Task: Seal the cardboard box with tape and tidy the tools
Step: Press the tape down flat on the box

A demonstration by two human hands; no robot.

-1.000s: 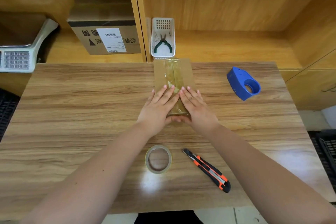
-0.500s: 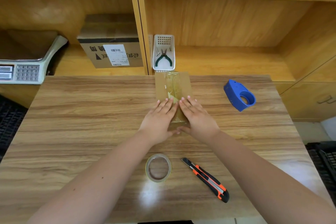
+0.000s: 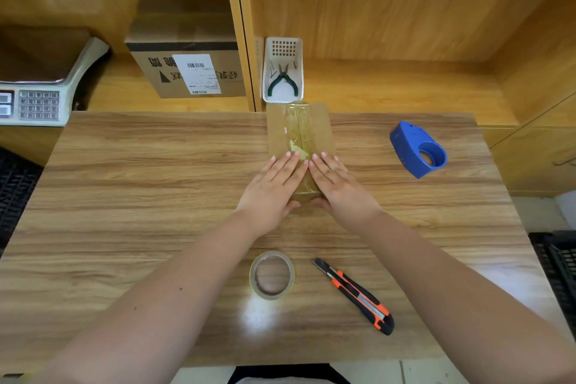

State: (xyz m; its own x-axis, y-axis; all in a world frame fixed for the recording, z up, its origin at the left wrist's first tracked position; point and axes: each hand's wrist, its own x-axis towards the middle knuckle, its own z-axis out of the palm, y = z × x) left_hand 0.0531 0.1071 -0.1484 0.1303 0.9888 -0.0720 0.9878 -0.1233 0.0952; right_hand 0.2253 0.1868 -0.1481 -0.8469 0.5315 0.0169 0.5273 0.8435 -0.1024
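A narrow cardboard box (image 3: 318, 128) lies lengthwise at the middle of the wooden table (image 3: 156, 196), with clear tape along its top seam. My left hand (image 3: 274, 190) and my right hand (image 3: 339, 187) rest flat on the near half of the box, palms down, fingers together, thumbs at its near end. A roll of clear tape (image 3: 272, 274) lies flat on the table nearer to me. To the right of the roll lies an orange and black utility knife (image 3: 355, 296). A blue tape dispenser (image 3: 416, 150) sits at the right.
A white basket (image 3: 283, 50) holding green-handled pliers (image 3: 282, 82) stands on the shelf behind the box. A larger labelled carton (image 3: 187, 72) and a weighing scale (image 3: 40, 84) are on the left shelf. Black crates sit at both table sides.
Both hands stay flat on the box and have slid slightly toward me along the tape. The camera has tilted up, showing more of the shelf.
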